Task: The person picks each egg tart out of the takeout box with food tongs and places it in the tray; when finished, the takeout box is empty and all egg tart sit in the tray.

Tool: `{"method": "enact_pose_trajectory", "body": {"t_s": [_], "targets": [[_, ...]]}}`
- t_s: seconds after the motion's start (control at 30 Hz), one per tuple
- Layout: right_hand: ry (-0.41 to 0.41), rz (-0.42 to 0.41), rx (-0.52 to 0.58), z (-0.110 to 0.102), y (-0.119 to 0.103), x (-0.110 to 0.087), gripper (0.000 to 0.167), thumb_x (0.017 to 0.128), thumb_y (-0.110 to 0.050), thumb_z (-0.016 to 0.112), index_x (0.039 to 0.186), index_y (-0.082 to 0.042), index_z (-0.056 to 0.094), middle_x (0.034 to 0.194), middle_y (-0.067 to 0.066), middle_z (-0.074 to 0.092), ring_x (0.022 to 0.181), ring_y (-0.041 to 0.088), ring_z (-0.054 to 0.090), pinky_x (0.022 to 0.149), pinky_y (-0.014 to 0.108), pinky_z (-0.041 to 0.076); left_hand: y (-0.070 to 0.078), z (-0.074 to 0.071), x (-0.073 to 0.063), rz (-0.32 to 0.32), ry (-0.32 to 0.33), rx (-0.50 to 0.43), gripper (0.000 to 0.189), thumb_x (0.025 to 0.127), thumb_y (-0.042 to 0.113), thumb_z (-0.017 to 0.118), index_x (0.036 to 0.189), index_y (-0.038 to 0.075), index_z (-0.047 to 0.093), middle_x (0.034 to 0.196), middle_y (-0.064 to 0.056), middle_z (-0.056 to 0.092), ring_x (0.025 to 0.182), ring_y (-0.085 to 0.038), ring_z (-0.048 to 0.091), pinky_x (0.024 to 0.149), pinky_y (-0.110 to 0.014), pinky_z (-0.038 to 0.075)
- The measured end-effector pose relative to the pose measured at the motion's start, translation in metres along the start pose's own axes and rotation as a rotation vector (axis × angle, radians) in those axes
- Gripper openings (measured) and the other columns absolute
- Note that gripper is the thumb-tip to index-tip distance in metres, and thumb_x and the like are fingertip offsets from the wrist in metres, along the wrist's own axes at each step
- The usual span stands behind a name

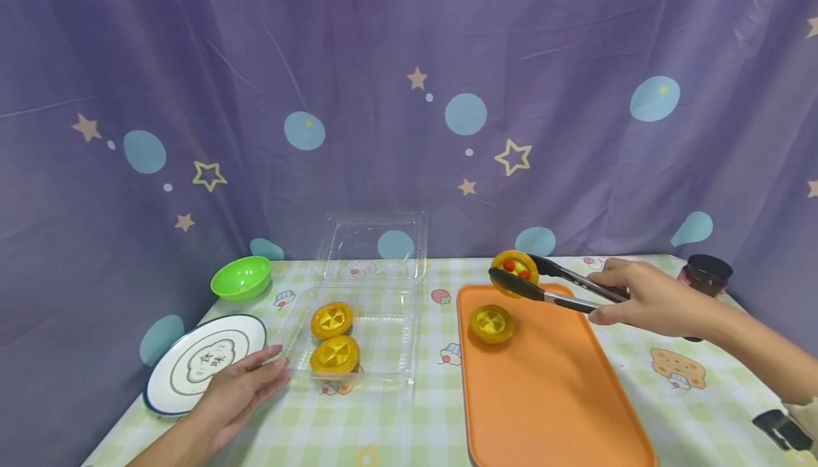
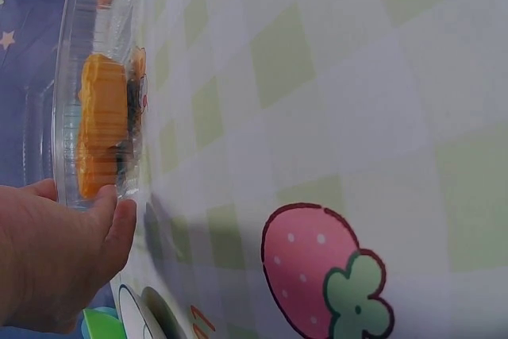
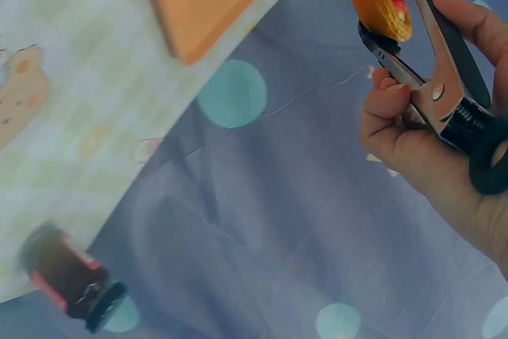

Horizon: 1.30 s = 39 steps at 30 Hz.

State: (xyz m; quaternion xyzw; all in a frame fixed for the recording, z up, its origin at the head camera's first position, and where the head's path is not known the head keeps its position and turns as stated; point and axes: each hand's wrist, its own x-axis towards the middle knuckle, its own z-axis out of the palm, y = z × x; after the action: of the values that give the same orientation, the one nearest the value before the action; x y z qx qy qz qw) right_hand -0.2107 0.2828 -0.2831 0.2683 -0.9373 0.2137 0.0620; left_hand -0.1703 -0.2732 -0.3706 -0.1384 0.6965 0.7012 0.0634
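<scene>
My right hand (image 1: 658, 297) grips black-and-metal tongs (image 1: 569, 301). Between the tong tips, above the far end of the orange tray (image 1: 543, 396), hangs an egg tart (image 1: 527, 265) topped with red pieces. Another tart (image 1: 491, 324), with yellow chunks on top, lies on that tray. The lidded clear plastic container (image 1: 383, 367) stands with its lid (image 1: 371, 240) raised at the back. Two yellow-topped tarts (image 1: 335, 355) sit in its left half, one behind the other. My left hand (image 1: 239, 392) rests its extended fingers against the container's left side, seen also in the left wrist view.
To the left lies a white oval plate (image 1: 172, 375) with a dark rim, and behind it a green bowl (image 1: 241, 279). A dark-lidded jar (image 1: 706, 275) stands at the far right, beyond my right forearm. A patterned curtain (image 1: 383, 98) hangs behind the table.
</scene>
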Motion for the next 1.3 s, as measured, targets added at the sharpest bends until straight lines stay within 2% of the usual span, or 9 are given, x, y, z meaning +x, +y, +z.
{"method": "enact_pose_trajectory", "body": {"t_s": [0.2,0.47,0.63,0.8,0.87,1.07,1.3], "targets": [[-0.01,0.027,0.028,0.004,0.016,-0.01,0.059,0.081,-0.027,0.077,0.122,0.012,0.059,0.08,-0.004,0.045,0.063,0.003,0.037,0.049,0.02,0.033,-0.001,0.0,0.001,0.011,-0.004,0.023,0.063,0.096,0.008,0.059,0.145,-0.012,0.026,0.149,-0.026,0.028,0.097,-0.011,0.064,0.096,-0.03,0.054],[-0.029,0.031,0.049,0.01,0.03,-0.015,0.052,0.082,-0.024,0.076,0.117,0.012,0.062,0.078,-0.005,0.048,0.062,0.002,0.038,0.051,0.019,0.033,-0.001,0.0,0.001,0.014,-0.013,0.028,0.062,0.097,0.007,0.057,0.145,-0.013,0.023,0.149,-0.026,0.025,0.096,-0.01,0.064,0.096,-0.029,0.054],[-0.057,0.059,0.051,0.016,0.036,-0.018,0.06,0.078,-0.029,0.079,0.117,0.013,0.062,0.076,-0.004,0.044,0.062,0.003,0.034,0.049,0.021,0.031,0.0,0.0,0.0,0.011,-0.004,0.028,0.061,0.096,0.006,0.057,0.145,-0.013,0.024,0.147,-0.024,0.031,0.095,-0.01,0.064,0.095,-0.03,0.054],[-0.013,0.08,-0.015,0.017,0.041,-0.019,0.067,0.075,-0.032,0.081,0.118,0.014,0.06,0.082,-0.004,0.05,0.065,0.003,0.036,0.051,0.019,0.032,0.002,0.0,0.0,0.007,0.0,0.017,0.063,0.095,0.007,0.059,0.145,-0.012,0.025,0.134,-0.014,0.047,0.095,-0.01,0.064,0.095,-0.03,0.055],[0.004,0.085,-0.042,0.015,0.044,-0.02,0.068,0.075,-0.031,0.082,0.119,0.015,0.059,0.086,-0.003,0.054,0.066,0.003,0.038,0.052,0.019,0.034,0.002,0.0,0.0,0.006,0.004,0.014,0.063,0.095,0.007,0.06,0.145,-0.012,0.026,0.132,-0.01,0.048,0.094,-0.011,0.064,0.094,-0.03,0.055],[0.006,0.125,-0.087,0.015,0.056,-0.019,0.071,0.072,-0.031,0.083,0.117,0.018,0.059,0.088,0.002,0.057,0.066,0.007,0.039,0.052,0.02,0.036,0.002,0.0,0.001,0.006,-0.002,0.014,0.063,0.096,0.007,0.058,0.145,-0.013,0.024,0.14,-0.016,0.041,0.095,-0.01,0.064,0.095,-0.03,0.055],[-0.058,0.168,-0.073,0.019,0.063,-0.022,0.067,0.072,-0.032,0.083,0.113,0.016,0.062,0.086,0.002,0.055,0.066,0.008,0.04,0.055,0.019,0.037,0.001,0.0,0.001,0.01,-0.009,0.022,0.063,0.096,0.007,0.058,0.145,-0.013,0.023,0.143,-0.019,0.037,0.096,-0.009,0.064,0.095,-0.03,0.054]]}}
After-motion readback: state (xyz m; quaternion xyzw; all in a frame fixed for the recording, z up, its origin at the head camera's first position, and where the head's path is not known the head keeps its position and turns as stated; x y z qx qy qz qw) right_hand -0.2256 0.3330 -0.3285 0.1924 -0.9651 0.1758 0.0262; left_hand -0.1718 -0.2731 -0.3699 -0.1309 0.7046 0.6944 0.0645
